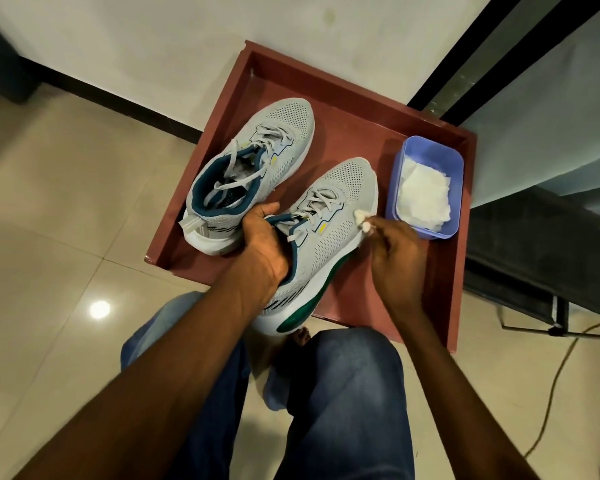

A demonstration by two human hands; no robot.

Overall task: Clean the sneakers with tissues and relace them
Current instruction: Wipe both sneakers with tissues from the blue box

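Left hand (262, 249) gripping the collar of the near sneaker (329, 237), fingers tucked inside the opening, heel tipped up over the near edge of the red tray (426, 268). Right hand (397, 261) just right of that shoe, fingers pinched shut on a crumpled tissue (362, 221) pressed against its right side by the laces. Second sneaker (253, 171) resting far-left on the tray, apart from both hands; purple tub (400, 161) of folded tissues (425, 197) far-right, beside the right hand.

Left hand (262, 242) grips near sneaker (329, 230) by collar; right hand (397, 252) presses tissue (362, 220) on its side, beside tub (425, 192).
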